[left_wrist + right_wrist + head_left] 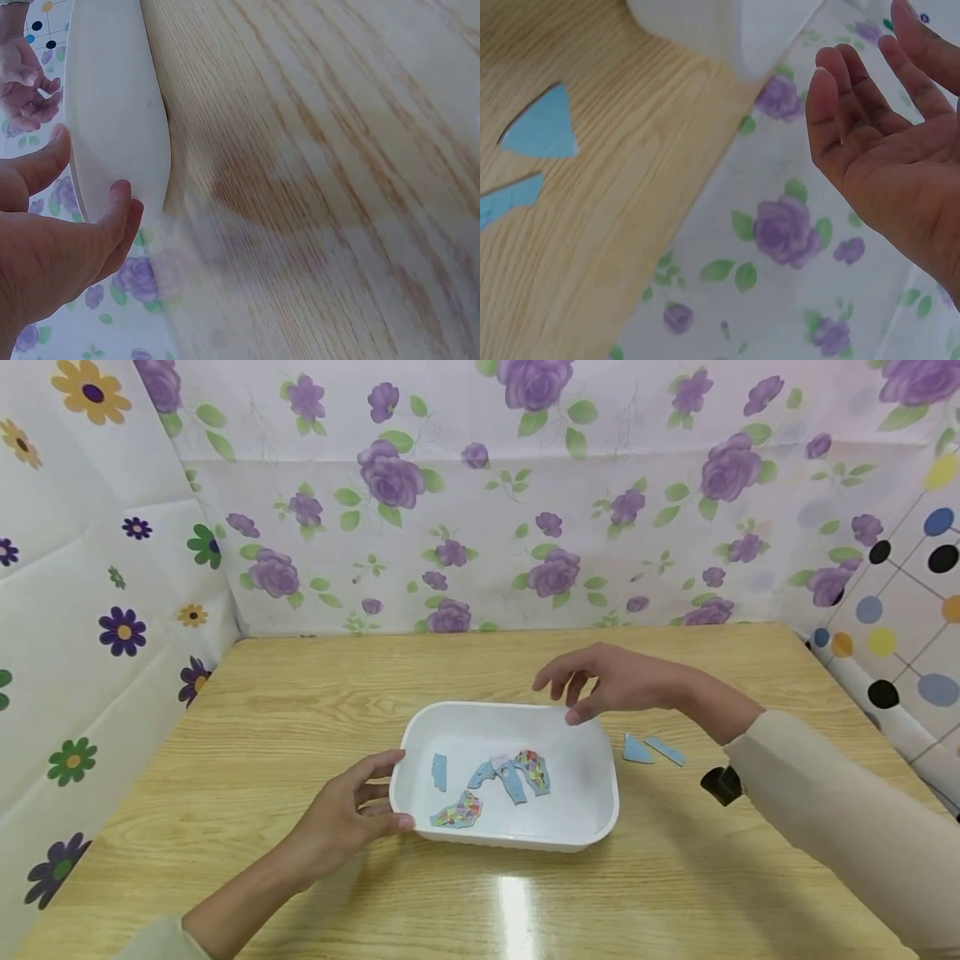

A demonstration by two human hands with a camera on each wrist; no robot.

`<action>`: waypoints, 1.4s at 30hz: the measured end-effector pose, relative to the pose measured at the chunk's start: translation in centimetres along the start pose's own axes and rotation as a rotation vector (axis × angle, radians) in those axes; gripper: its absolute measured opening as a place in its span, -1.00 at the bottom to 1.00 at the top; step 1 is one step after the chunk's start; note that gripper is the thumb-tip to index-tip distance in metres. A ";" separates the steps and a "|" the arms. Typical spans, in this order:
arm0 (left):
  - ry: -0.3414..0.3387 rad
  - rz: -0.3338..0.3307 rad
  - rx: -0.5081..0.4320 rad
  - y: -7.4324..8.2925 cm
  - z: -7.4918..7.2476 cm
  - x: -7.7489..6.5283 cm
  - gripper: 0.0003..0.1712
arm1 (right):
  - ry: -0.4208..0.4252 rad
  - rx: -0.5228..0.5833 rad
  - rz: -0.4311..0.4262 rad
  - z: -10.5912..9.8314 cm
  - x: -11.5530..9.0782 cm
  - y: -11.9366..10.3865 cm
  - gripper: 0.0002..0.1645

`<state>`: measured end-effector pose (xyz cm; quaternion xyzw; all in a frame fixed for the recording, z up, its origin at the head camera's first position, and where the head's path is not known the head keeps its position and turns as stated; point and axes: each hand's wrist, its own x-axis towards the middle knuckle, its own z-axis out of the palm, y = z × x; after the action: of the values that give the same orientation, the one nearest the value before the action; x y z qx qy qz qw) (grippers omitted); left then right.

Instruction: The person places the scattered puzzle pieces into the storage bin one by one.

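Note:
A white plastic tub (570,777) stands on the wooden table, with several light-blue cut-out pieces inside; two of them carry a multicoloured patch, such as the lower piece (459,812). My left hand (341,806) holds the tub's left end, thumb at the near corner and fingers along the side; the left wrist view shows these fingers against the outer wall (112,97). Over the tub's far right corner hovers my right hand (607,681), fingers loosely bent and nothing in them. The right wrist view shows its bare palm (900,157).
To the right of the tub, a blue triangular piece (637,749) and a narrow blue strip (665,751) lie on the table (300,693). Behind the table's far edge hangs a flowered cloth (480,527). Patterned sheets also line the left and right sides.

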<state>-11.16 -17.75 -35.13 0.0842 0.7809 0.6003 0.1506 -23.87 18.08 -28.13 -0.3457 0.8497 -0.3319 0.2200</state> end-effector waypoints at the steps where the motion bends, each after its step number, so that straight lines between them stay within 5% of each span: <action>1: -0.002 0.002 -0.001 0.0 0.0 0.0 -0.06 | 0.012 -0.004 0.009 -0.2 -0.3 0.4 -0.46; 13: -0.005 0.007 0.005 -0.1 -0.1 -0.1 -0.05 | 0.080 0.021 0.147 -2.5 -4.9 4.6 -0.41; 26: -0.005 0.000 0.001 0.0 -0.1 -0.1 -0.05 | 0.038 0.057 0.219 -2.6 -8.7 7.8 -0.22; 42: -0.009 0.010 -0.005 -0.1 -0.1 -0.1 -0.06 | -0.059 0.165 0.290 -2.0 -10.2 11.3 -0.04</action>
<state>-11.15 -17.91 -35.13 0.0904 0.7783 0.6026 0.1514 -23.30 32.45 -33.36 -0.2097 0.8536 -0.3550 0.3182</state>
